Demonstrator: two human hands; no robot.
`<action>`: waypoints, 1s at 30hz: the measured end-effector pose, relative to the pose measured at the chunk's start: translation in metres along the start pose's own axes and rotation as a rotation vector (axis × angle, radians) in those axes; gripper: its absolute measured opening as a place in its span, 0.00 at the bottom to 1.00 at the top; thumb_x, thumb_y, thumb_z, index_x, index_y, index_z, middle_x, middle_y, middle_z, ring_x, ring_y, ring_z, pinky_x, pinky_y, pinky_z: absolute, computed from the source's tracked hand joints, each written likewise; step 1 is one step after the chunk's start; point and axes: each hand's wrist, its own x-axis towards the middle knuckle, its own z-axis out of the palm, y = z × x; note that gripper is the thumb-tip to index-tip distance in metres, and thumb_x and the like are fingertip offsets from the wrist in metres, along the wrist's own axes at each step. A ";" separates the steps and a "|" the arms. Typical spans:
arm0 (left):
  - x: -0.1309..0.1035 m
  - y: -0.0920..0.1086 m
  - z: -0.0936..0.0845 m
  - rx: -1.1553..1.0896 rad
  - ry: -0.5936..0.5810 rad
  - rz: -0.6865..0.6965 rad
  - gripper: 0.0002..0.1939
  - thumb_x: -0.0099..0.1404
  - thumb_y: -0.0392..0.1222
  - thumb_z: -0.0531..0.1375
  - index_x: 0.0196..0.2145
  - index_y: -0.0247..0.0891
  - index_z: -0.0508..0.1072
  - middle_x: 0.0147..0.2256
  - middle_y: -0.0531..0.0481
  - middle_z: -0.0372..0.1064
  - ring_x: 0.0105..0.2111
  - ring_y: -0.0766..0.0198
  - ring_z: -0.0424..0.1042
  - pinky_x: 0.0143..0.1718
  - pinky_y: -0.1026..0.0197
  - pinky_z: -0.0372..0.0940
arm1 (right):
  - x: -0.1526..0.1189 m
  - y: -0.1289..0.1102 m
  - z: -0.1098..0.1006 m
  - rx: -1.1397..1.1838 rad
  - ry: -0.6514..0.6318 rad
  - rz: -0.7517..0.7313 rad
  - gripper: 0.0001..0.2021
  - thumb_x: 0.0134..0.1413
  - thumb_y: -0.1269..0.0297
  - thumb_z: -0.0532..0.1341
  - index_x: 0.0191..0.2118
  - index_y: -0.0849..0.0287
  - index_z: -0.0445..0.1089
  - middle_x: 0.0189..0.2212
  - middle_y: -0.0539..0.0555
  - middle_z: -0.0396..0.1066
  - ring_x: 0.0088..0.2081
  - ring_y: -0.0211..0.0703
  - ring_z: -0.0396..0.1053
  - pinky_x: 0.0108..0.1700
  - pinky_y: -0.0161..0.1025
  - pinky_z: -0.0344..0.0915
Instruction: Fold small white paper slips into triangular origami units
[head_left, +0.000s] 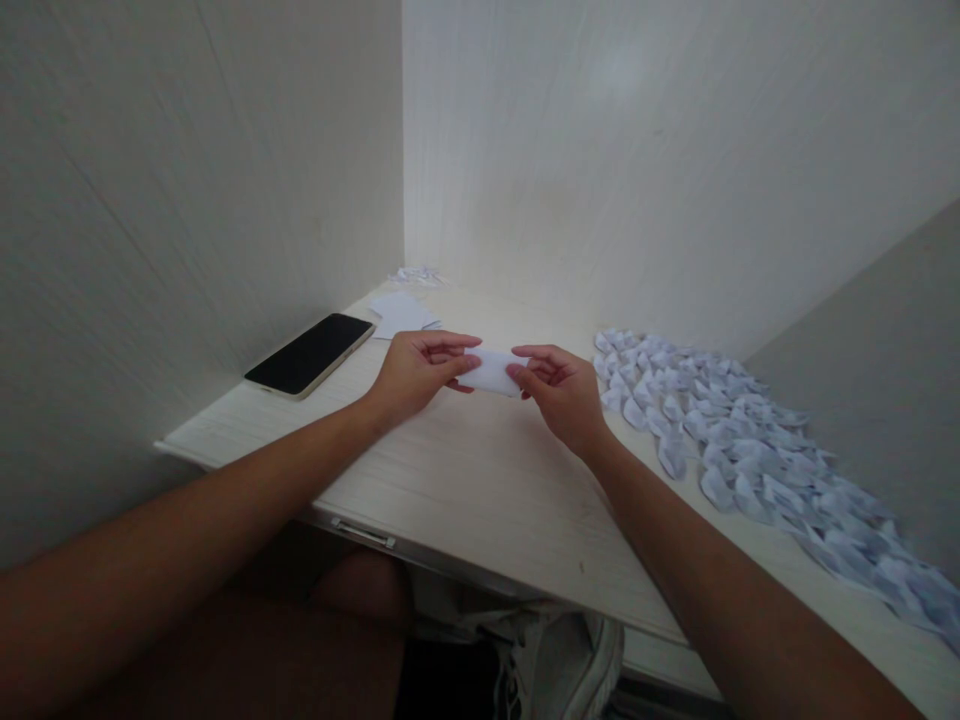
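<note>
Between my two hands, above the middle of the white desk (pixel 465 470), is a small white piece of paper (pixel 493 371) that looks folded into a narrow rectangle. My left hand (pixel 424 368) pinches its left end, thumb in front and fingers behind. The right end is pinched the same way by my right hand (pixel 562 385). Beyond my left hand lie several flat white paper sheets (pixel 401 312) in a loose stack. To the right of my right hand spreads a large group of folded white paper pieces (pixel 720 420).
A phone (pixel 311 352) with a dark screen lies at the left edge, by the wall. Small white scraps (pixel 418 275) sit in the back corner. Walls close in the desk at the left and back. Below the front edge are a drawer handle (pixel 364 533) and my knee (pixel 364 590).
</note>
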 end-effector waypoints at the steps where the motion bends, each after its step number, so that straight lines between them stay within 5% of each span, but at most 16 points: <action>1: 0.000 -0.001 0.000 0.003 0.001 0.001 0.23 0.49 0.44 0.79 0.42 0.32 0.86 0.32 0.46 0.81 0.31 0.58 0.82 0.31 0.55 0.84 | 0.000 0.000 0.000 -0.005 0.000 -0.001 0.19 0.47 0.50 0.77 0.40 0.57 0.80 0.22 0.46 0.71 0.23 0.35 0.67 0.27 0.37 0.68; 30: 0.000 0.005 0.002 -0.049 -0.003 -0.033 0.21 0.46 0.41 0.80 0.38 0.32 0.85 0.32 0.47 0.80 0.29 0.62 0.81 0.27 0.60 0.82 | 0.001 0.003 -0.003 -0.003 0.001 0.041 0.20 0.46 0.50 0.78 0.40 0.57 0.80 0.22 0.47 0.73 0.23 0.36 0.68 0.27 0.37 0.69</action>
